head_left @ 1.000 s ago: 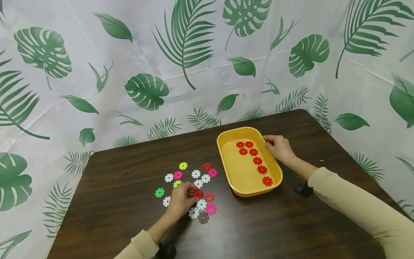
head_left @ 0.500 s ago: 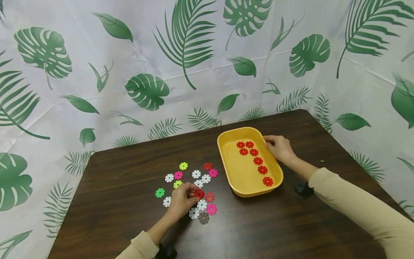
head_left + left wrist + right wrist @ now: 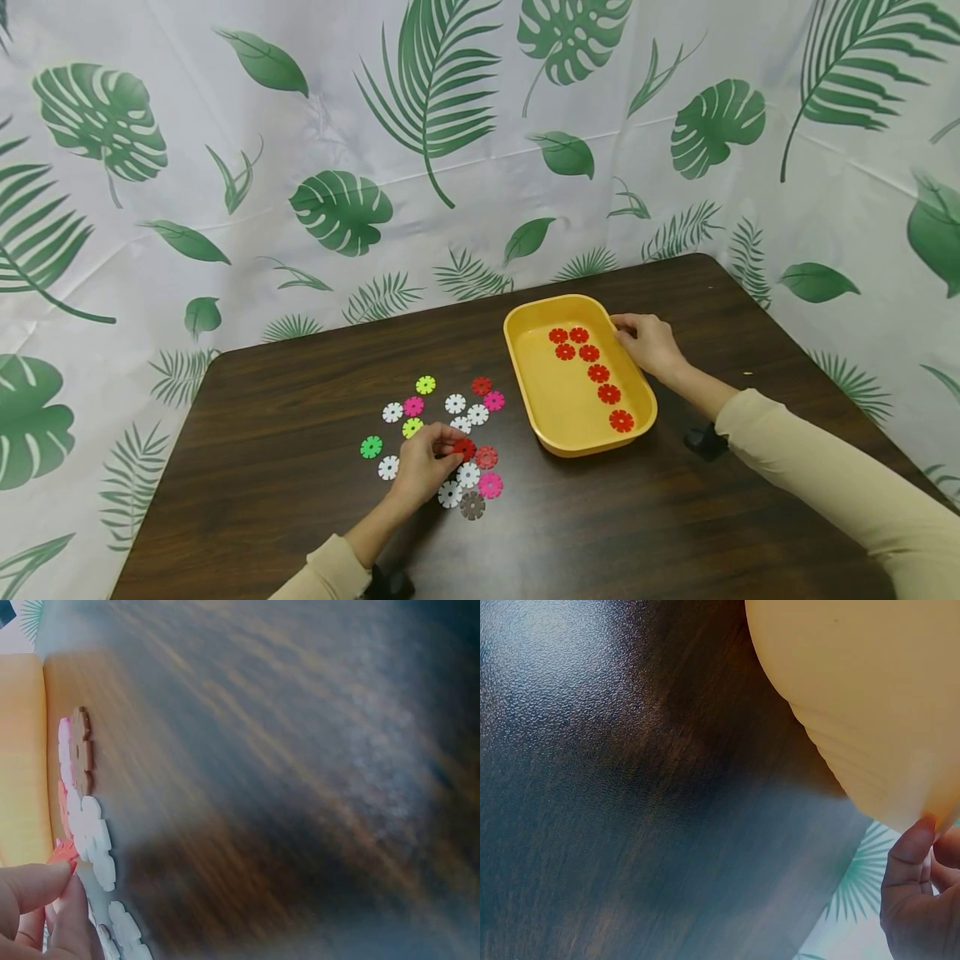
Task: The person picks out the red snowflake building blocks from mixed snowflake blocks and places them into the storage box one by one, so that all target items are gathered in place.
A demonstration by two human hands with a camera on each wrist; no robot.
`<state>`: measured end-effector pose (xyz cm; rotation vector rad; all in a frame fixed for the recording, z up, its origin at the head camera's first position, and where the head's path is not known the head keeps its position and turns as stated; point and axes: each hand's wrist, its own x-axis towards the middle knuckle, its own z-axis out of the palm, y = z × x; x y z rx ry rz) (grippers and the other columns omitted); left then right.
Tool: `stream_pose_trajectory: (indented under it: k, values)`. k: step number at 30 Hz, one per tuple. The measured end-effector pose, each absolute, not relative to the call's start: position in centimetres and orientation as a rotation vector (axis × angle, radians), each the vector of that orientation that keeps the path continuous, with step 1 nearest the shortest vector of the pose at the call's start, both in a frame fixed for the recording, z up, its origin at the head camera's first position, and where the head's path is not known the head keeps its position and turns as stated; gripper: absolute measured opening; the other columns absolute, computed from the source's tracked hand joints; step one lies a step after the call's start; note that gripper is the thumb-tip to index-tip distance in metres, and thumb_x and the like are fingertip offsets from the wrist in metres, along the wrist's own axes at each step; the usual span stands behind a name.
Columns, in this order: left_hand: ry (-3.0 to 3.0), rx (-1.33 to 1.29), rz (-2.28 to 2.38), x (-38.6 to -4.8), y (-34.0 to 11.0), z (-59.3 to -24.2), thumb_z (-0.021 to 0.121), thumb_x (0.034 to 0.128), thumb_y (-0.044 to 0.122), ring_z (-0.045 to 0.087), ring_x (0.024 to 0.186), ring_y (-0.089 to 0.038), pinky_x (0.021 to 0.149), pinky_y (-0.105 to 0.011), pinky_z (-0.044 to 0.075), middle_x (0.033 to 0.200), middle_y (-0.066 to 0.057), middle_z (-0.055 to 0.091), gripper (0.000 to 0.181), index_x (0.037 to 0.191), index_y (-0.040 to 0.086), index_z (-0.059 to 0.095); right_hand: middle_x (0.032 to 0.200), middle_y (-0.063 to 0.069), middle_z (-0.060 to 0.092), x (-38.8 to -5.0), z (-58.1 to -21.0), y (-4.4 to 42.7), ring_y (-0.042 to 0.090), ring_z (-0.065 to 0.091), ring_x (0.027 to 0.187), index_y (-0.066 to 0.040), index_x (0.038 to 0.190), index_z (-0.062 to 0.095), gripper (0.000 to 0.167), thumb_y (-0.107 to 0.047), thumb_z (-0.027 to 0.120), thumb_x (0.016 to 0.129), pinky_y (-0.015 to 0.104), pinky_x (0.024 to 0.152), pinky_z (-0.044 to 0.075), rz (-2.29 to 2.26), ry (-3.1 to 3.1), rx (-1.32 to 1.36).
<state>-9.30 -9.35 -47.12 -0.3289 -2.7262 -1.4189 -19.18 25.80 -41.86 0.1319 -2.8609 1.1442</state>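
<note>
My left hand (image 3: 422, 463) pinches a red notched disc (image 3: 465, 450) between thumb and fingers, among the loose discs. In the left wrist view the thumb and fingers of the left hand (image 3: 46, 911) hold the red disc (image 3: 64, 852) beside white discs (image 3: 91, 838). A yellow tray (image 3: 531, 408) stands to the right, with several red discs (image 3: 598, 373) lying along its right side. My right hand (image 3: 651, 345) grips the tray's right rim. The right wrist view shows the right hand (image 3: 924, 889) with its thumb against the outer wall of the yellow tray (image 3: 870, 682).
Around the left hand lie white, pink (image 3: 491, 485), yellow-green (image 3: 425, 385), green (image 3: 371, 447), red (image 3: 481, 386) and brown (image 3: 472, 505) discs on the dark wooden table (image 3: 285, 467). A leaf-patterned cloth (image 3: 262, 167) hangs behind the table.
My left hand has shifted very slightly to the right with the red disc between its fingers. The right hand and the tray stay where they were.
</note>
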Motion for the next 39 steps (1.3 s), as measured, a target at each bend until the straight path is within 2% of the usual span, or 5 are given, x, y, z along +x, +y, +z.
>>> stream_pose_trajectory:
  k: [10,17,30,37,39]
  values:
    - [-2.691,-0.119,-1.685,-9.6,-9.2,-46.4,0.070,0.0751,-0.009,0.063,0.076,-0.017,0.064,-0.018,0.051,0.087,-0.016,0.067,0.020,0.094,-0.003,0.067,0.110,0.028,0.061,-19.1,-41.8,25.8,0.030,0.062,0.084,0.009,0.127,0.052,0.034,-0.003,0.052,0.095,0.040,0.074,0.056,1.135,-2.855,0.140]
    - [-2.600,-0.011,-1.941,-11.0,-8.7,-44.5,0.067,0.0793,-0.008,0.057,0.075,-0.012,0.061,-0.015,0.048,0.091,-0.017,0.063,0.023,0.102,-0.007,0.064,0.110,0.028,0.061,-19.2,-41.9,25.8,0.030,0.062,0.084,0.009,0.127,0.052,0.034,-0.003,0.052,0.095,0.039,0.073,0.056,1.122,-2.861,0.138]
    - [-2.485,-0.005,-2.324,-15.4,-3.1,-39.6,0.064,0.0848,-0.004,0.059,0.076,-0.011,0.073,-0.024,0.055,0.090,-0.007,0.059,0.027,0.111,-0.006,0.061,0.103,0.025,0.061,-19.2,-42.1,25.8,0.027,0.061,0.077,0.009,0.127,0.052,0.034,-0.003,0.052,0.095,0.034,0.067,0.056,1.130,-2.856,0.130]
    - [-2.476,0.102,-2.458,-17.0,1.5,-39.2,0.062,0.0859,-0.005,0.058,0.075,-0.009,0.091,-0.037,0.051,0.088,-0.003,0.056,0.027,0.113,-0.003,0.062,0.097,0.023,0.062,-19.3,-42.1,25.9,0.024,0.058,0.072,0.008,0.126,0.054,0.034,-0.003,0.053,0.094,0.029,0.062,0.054,1.119,-2.859,0.119]
    - [-2.455,0.134,-2.504,-17.3,2.7,-39.4,0.062,0.0858,-0.005,0.059,0.074,-0.009,0.092,-0.037,0.050,0.086,-0.003,0.056,0.027,0.113,-0.002,0.062,0.098,0.023,0.062,-19.4,-42.0,25.9,0.024,0.058,0.073,0.008,0.126,0.054,0.034,-0.003,0.053,0.094,0.029,0.063,0.054,1.108,-2.857,0.122]
